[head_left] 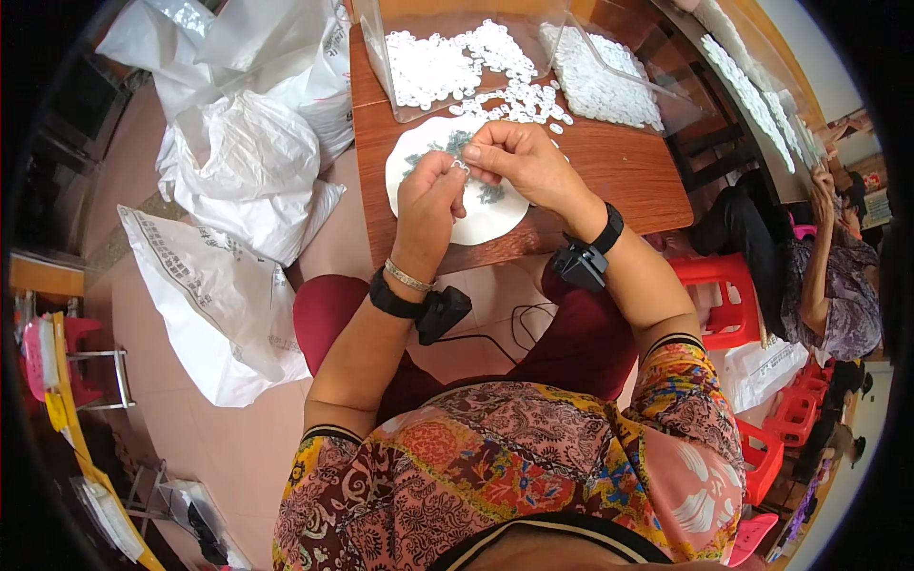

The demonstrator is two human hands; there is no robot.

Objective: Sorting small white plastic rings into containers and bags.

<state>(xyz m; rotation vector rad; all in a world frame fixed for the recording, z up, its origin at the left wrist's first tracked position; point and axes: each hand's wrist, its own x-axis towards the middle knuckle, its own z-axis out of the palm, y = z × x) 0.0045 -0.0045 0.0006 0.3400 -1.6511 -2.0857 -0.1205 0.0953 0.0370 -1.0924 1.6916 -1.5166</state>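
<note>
Both hands meet above a round white plate (495, 224) on the brown table (619, 171). My left hand (427, 202) is closed, pinching a small white plastic piece (459, 166) between thumb and finger. Right against it, my right hand (526, 164) is closed with thumb and forefinger together; whatever they pinch is too small or hidden to name. Small grey-green pieces (491, 193) lie scattered on the plate, partly covered by the hands. Just beyond it, loose white oval plastic pieces (522, 98) are spread over the tabletop.
A clear bin (405, 116) of white ovals stands at the table's back left, with a bulging clear bag (609, 86) of them to its right. Large white sacks (238, 171) fill the floor on the left. Red stools (728, 300) and another seated person (833, 276) are at the right.
</note>
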